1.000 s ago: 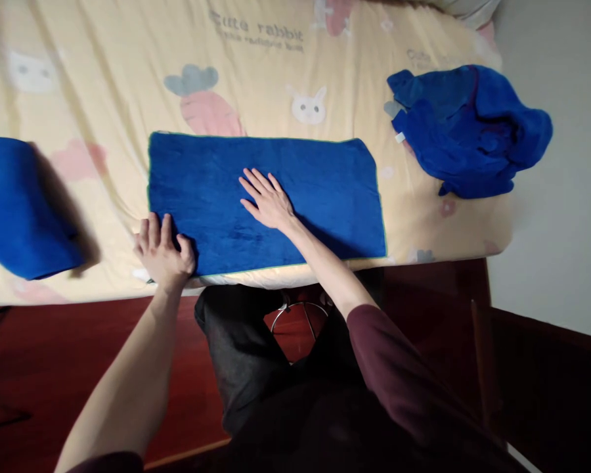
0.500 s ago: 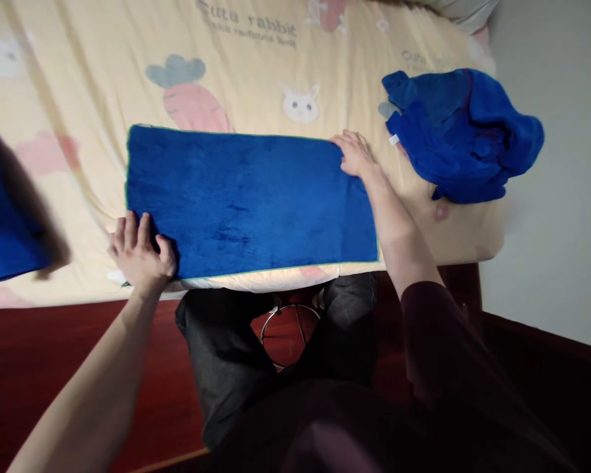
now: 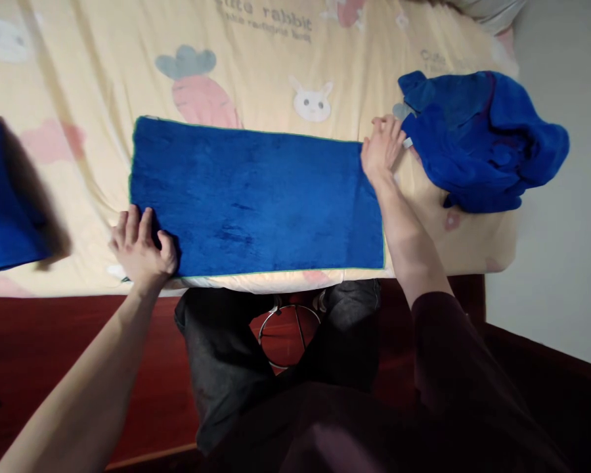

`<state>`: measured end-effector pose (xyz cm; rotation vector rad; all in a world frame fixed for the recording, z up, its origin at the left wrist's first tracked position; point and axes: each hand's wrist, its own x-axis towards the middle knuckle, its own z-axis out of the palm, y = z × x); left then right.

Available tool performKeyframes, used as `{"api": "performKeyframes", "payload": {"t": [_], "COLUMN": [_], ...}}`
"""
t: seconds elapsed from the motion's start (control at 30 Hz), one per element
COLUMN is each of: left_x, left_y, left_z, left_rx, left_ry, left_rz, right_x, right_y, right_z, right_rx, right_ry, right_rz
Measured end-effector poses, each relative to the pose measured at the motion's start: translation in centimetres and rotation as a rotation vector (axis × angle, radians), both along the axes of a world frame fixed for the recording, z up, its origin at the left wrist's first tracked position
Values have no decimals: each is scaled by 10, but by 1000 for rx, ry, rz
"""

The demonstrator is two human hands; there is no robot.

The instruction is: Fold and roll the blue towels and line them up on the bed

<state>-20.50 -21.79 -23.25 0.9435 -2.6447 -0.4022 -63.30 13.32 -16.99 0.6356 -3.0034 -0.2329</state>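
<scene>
Cloth (image 3: 256, 197), corner hidden beneath left hand (image 3: 145, 253)

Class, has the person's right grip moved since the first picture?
Yes: rightward and away from the body. The right grip was left of the printed rabbit face; now it is right of it.

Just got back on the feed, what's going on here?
A person has both hands on a blue cloth spread flat on a bed. The left hand rests at its near left corner, the right hand at its far right corner. A crumpled blue heap lies to the right; more blue fabric shows at the left edge.
</scene>
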Motion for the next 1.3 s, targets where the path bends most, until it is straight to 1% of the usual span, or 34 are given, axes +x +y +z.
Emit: {"api": "performKeyframes", "payload": {"t": [0.03, 0.07, 0.1, 0.13, 0.17, 0.2, 0.23, 0.27, 0.3, 0.37, 0.43, 0.5, 0.53, 0.57, 0.6, 0.63, 0.67, 0.73, 0.8, 0.83, 0.87, 0.9, 0.97, 1.03, 1.1, 1.17, 1.23, 1.27, 1.3], "left_x": [0, -1, -1, -1, -1, 0, 0, 1, 1, 2, 3, 4, 4, 5, 5, 5, 5, 5, 4, 4, 4, 3, 3, 4, 4, -1, -15, -26, -40], "left_y": [0, 0, 0, 0, 0, -1, -1, -2, -2, -4, -5, -5, -6, -6, -6, -6, -6, -7, -7, -6, -6, -5, -5, -5, -5, 2, 19, 33, 49], "left_z": [-1, -1, -2, -3, -3, -4, -4, -5, -5, -5, -6, -6, -6, -7, -7, -8, -9, -10, -11, -11, -10, -10, -8, -4, 1, 9, 15, 16, 15], "left_rx": [-10, -24, -36, -46, -52, -57, -60, -60, -59, -51, -46, -42, -39, -34, -31, -28, -26, -21, -12, -6, 1, 8, 30, 52, 69, 74, 71, 68, 66], "left_ry": [3, 10, 17, 24, 29, 35, 40, 43, 46, 48, 49, 51, 52, 53, 57, 61, 65, 70, 58, 45, 31, 15, -14, -38, -73, -94, -84, -68, -60], "left_rz": [5, 4, -3, -13, -26, -31, -33, -35, -37, -40, -45, -46, -45, -47, -48, -53, -57, -64, -59, -56, -51, -48, -47, -51, -52, -40, -73, -131, -232], "right_x": [20, 42, 62, 80, 94, 103, 105, 101, 90, 56, 17, -11, -15, -12, 1, 23, 52, 125, 196, 224, 246, 260, 271, 268, 261, 258, 259, 260, 260], "right_y": [-11, -21, -29, -34, -36, -33, -26, -16, -4, 23, 45, 53, 51, 46, 39, 31, 24, 16, 22, 27, 34, 40, 47, 48, 46, 44, 44, 44, 45], "right_z": [1, 0, -3, -8, -13, -19, -25, -31, -36, -42, -44, -39, -35, -31, -27, -24, -22, -23, -31, -36, -42, -48, -57, -61, -62, -61, -61, -62, -63], "right_rx": [-72, -143, -187, -214, -222, -224, -226, -228, -233, -246, -234, -187, -165, -153, -152, -164, -183, -214, -241, -248, -250, -258, -277, -294, -293, -284, -282, -285, -291], "right_ry": [-25, -75, -146, -223, -300, -363, -404, -422, -419, -381, -364, -364, -353, -330, -297, -260, -224, -212, -232, -244, -248, -238, -205, -174, -165, -167, -166, -162, -156], "right_rz": [55, 140, 243, 375, 472, 524, 525, 476, 400, 243, 115, -8, -44, -54, -37, 1, 46, 84, 80, 58, 36, 11, -28, -42, -40, -38, -33, -29, -25]}}
